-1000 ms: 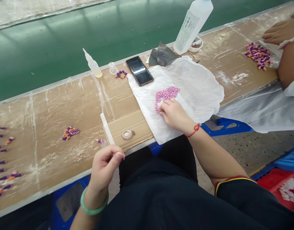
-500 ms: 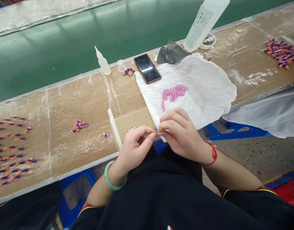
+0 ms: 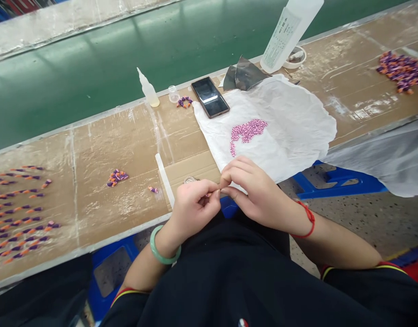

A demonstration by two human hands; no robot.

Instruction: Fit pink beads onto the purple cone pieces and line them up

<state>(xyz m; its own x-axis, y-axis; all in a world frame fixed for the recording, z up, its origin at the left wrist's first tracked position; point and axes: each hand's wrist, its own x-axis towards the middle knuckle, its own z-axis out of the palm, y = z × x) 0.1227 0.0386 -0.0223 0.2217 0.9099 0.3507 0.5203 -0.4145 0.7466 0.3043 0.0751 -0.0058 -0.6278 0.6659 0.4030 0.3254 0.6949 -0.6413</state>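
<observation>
Over the table's near edge, my left hand [image 3: 196, 205] and my right hand [image 3: 250, 193] meet at their fingertips. Both are closed in a pinch on something tiny that the fingers mostly hide. A bit of pink shows inside my left fingers. Just behind my left hand lies a small clear round item [image 3: 189, 180], partly covered. Beyond my right hand, a patch of small pink pieces [image 3: 248, 130] rests on a white cloth-like sheet [image 3: 297, 122]. To the left are a purple and orange piece [image 3: 153, 189] and a small heap of similar pieces [image 3: 117, 177].
Along the far edge stand a dropper bottle [image 3: 149, 88], a small clear cap [image 3: 174, 94], a ring of purple-orange pieces [image 3: 184, 101], a phone [image 3: 210, 97], a large labelled bottle [image 3: 290, 36] and a tape roll [image 3: 296, 57]. Rows of pieces [image 3: 18, 222] lie left; a pile [image 3: 401, 71] lies right.
My right fingers have drawn closer to the left fingertips, and the two hands now touch. The view has shifted slightly, so the table things appear a little further right on the left side.
</observation>
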